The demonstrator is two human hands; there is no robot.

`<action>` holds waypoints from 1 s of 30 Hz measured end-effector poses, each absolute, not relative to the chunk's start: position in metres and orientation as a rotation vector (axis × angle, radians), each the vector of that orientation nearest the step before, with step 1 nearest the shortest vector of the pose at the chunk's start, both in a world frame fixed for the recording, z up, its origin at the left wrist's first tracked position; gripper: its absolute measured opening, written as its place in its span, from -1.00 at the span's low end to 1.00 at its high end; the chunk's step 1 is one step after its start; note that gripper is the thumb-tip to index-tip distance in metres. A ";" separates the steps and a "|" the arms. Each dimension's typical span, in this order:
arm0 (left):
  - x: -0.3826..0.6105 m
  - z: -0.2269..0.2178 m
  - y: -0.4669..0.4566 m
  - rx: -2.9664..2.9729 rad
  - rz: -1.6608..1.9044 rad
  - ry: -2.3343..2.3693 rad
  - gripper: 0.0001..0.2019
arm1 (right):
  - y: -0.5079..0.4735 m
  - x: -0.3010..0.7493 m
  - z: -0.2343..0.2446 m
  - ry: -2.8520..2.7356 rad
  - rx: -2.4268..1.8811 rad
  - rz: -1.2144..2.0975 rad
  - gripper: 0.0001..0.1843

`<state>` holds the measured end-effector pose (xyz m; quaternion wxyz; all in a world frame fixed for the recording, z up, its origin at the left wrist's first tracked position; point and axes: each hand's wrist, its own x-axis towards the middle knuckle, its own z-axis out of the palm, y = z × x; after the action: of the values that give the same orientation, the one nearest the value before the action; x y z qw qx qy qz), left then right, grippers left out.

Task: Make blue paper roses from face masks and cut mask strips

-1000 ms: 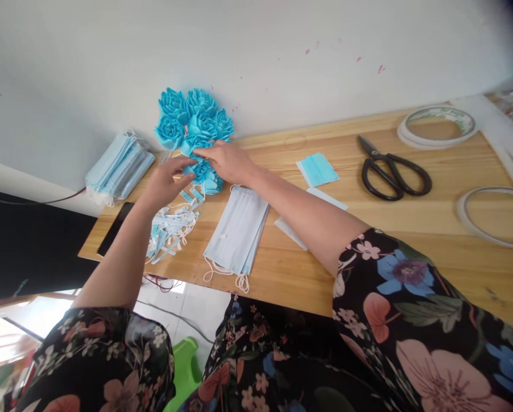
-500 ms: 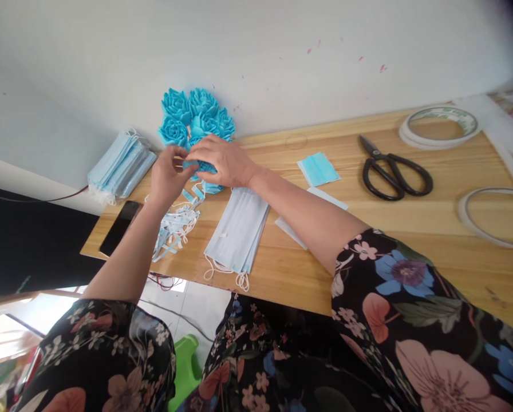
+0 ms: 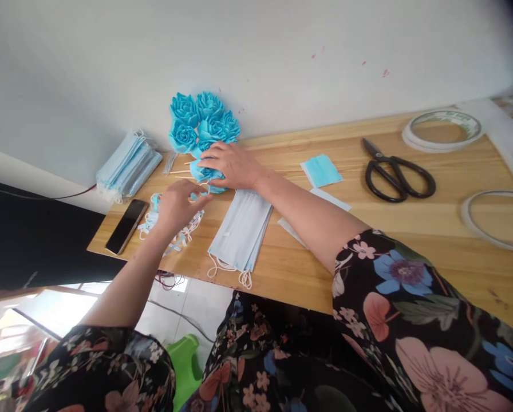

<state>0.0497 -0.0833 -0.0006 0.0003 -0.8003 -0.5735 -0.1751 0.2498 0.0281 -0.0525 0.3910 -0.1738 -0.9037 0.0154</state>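
Note:
My right hand (image 3: 235,165) lies over the lower blue flower (image 3: 205,170) of a cluster, its fingers curled onto the ruffled petals. Lower and to the left, my left hand (image 3: 180,203) has thumb and forefinger brought together near the base of that flower. What sits between those fingertips is too small to make out. More blue flowers (image 3: 209,123) stand bunched against the wall. Thin wooden sticks (image 3: 180,171) poke out leftward from under the flowers. Beneath my left hand is a heap of cut mask strips and ear loops (image 3: 181,237).
Face masks (image 3: 241,229) lie stacked at the front edge, with a bundle of masks (image 3: 130,163) and a phone (image 3: 126,227) to the left. Rightward are a blue square (image 3: 322,170), pale sheets (image 3: 331,199), black-handled scissors (image 3: 396,171) and tape rolls (image 3: 443,130).
My left hand has moved down and slightly right, away from the upper part of the flower. My right hand stays on the flower. The sticks and phone are now more exposed.

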 end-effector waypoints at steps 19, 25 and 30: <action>-0.026 0.058 -0.127 -2.110 -1.412 -2.206 -0.81 | 0.019 0.255 -0.044 -2.363 -0.542 0.131 -0.54; -0.040 0.059 -0.133 -2.310 -0.392 -2.188 -0.62 | 0.020 0.255 -0.044 -2.345 -0.550 0.155 -0.43; 0.003 0.022 -0.095 -2.489 -0.834 -2.094 -0.48 | 0.018 0.255 -0.043 -2.346 -0.551 0.170 -0.43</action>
<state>0.0030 -0.0947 0.0217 -0.1082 -0.7369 -0.6199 -0.2470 0.2551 0.0181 -0.0427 0.3551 -0.2134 -0.9077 0.0660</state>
